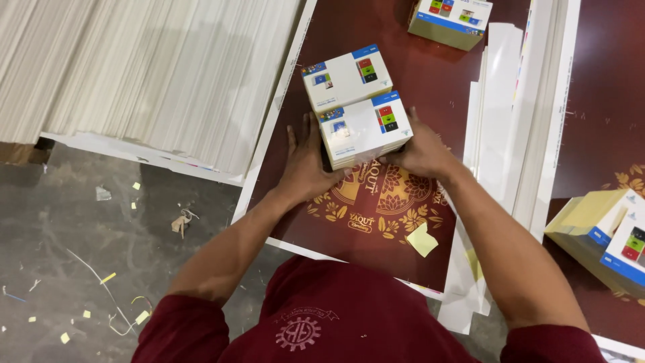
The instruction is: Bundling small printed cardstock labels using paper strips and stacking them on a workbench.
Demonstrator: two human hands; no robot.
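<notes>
The person's left hand (pixel 306 161) and right hand (pixel 422 151) pressed in from either side on a squared stack of flattened white printed cartons (pixel 364 129), fingers closed against its edges so the bundle was clamped between the two palms. It sat on a dark maroon printed sheet with a gold floral medallion (pixel 376 202), touching a second, similar white bundle (pixel 346 77) just beyond it. To my eye, doing this well meant even pressure from both sides and edges kept flush, so no carton slipped out of line. The top face was glossy white with a blue band along one edge and small red, green and black squares; the layered side looked pale and tightly packed. A small yellow paper scrap (pixel 422 239) lay near the person's right forearm.
</notes>
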